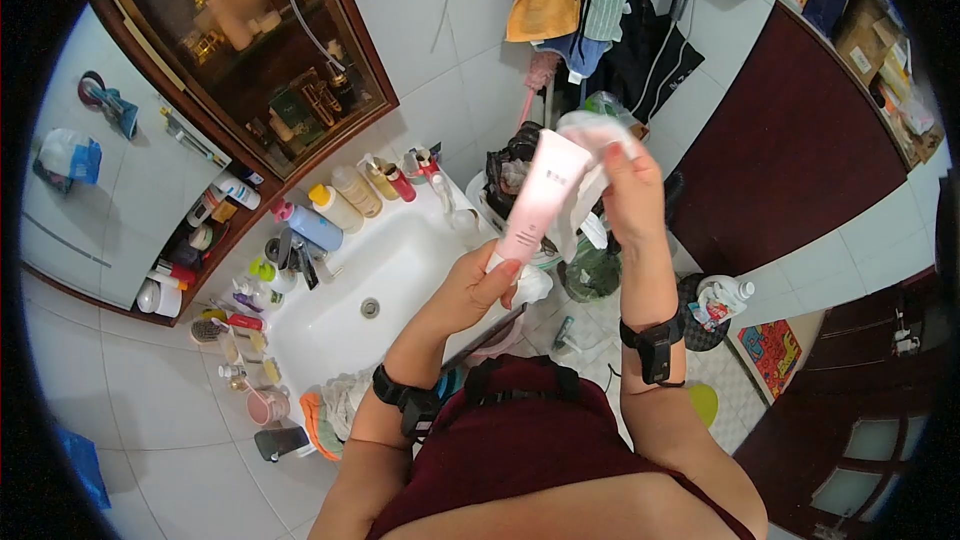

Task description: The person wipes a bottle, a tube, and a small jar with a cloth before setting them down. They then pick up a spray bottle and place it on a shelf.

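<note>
Pink tube (545, 197) tilts clear of sink edge (412, 224).

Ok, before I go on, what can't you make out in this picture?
- Head view: small lettering on the pale pink, tapered plastic tube, too small to read.
- Head view: the tube's lower end, partly covered by the left hand.
- Head view: the whitish, floppy-looking item at the right hand, too blurred to tell what it is.
- Head view: the glossy blue object at lower left, cut off by the lens's dark rim.
</note>
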Available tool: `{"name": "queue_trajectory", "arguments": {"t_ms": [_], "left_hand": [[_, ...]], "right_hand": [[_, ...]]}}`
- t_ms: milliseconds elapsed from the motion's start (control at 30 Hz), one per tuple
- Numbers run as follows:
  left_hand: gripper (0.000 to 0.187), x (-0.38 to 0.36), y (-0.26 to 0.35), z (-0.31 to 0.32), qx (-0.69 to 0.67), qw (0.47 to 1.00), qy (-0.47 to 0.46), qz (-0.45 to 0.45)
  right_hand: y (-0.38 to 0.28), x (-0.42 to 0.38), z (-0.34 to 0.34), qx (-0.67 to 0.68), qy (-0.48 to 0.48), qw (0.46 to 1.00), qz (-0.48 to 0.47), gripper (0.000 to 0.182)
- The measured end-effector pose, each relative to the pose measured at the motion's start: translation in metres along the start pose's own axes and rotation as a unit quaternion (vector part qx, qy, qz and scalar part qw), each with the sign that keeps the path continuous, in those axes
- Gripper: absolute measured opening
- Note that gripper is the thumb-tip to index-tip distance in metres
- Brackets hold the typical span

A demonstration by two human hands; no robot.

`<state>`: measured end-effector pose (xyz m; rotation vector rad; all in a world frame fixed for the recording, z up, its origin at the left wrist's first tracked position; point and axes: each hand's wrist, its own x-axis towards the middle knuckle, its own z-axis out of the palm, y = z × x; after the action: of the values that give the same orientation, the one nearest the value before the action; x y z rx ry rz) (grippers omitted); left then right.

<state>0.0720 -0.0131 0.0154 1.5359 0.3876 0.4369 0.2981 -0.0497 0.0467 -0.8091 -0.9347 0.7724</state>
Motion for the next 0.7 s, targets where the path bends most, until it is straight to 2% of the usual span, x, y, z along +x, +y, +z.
{"name": "queue_trajectory", "arguments": {"t_ms": [33,67,100,133,233,267,300,367,467,567,600,633,667,700], "left_hand": [[0.031,-0.001,0.001,0.000,-0.010,1.000,0.005,0.005],[0.032,-0.002,0.003,-0.001,-0.021,1.000,0.009,0.011],[0.034,-0.002,0.005,-0.001,-0.031,0.999,0.013,0.016],[0.035,-0.001,0.005,-0.002,-0.030,0.999,0.007,0.023],[0.039,0.000,0.006,-0.001,-0.043,0.998,-0.007,0.040],[0.040,0.001,0.007,0.001,-0.055,0.997,-0.011,0.043],[0.041,0.002,0.007,0.002,-0.067,0.997,-0.015,0.047],[0.041,0.002,0.006,0.002,-0.077,0.995,-0.012,0.058],[0.041,0.002,0.006,0.001,-0.077,0.994,0.003,0.075],[0.039,0.003,0.006,0.002,-0.043,0.996,0.017,0.082],[0.038,0.003,0.006,0.003,-0.028,0.996,0.021,0.083],[0.034,0.003,0.006,0.005,0.006,0.997,0.026,0.069],[0.031,0.003,0.007,0.008,0.040,0.997,0.032,0.055],[0.028,0.003,0.009,0.011,0.074,0.996,0.038,0.040]], "right_hand": [[-0.005,-0.001,-0.004,0.148,-0.014,0.989,-0.003,0.051],[-0.012,-0.004,-0.009,0.293,-0.028,0.956,-0.006,0.053],[-0.019,-0.006,-0.011,0.431,-0.041,0.901,-0.009,0.055],[-0.023,-0.010,-0.013,0.520,-0.099,0.848,-0.025,0.059],[-0.005,-0.012,-0.023,0.516,-0.122,0.845,-0.063,0.065],[0.005,-0.014,-0.029,0.471,-0.134,0.871,-0.043,0.070],[0.009,-0.014,-0.026,0.350,-0.063,0.934,-0.024,0.064],[0.011,-0.018,-0.020,0.373,0.016,0.927,0.026,0.051],[0.024,-0.013,-0.037,0.183,0.037,0.982,0.020,0.042],[0.010,-0.007,-0.011,0.257,0.010,0.965,0.056,0.038],[-0.004,-0.004,0.016,0.046,0.011,0.999,-0.019,0.037],[-0.019,-0.002,0.042,-0.168,0.044,0.981,-0.087,0.036],[-0.027,-0.005,0.060,0.045,0.068,0.997,0.003,0.036],[-0.030,-0.007,0.068,0.256,0.089,0.958,0.093,0.036]]}}
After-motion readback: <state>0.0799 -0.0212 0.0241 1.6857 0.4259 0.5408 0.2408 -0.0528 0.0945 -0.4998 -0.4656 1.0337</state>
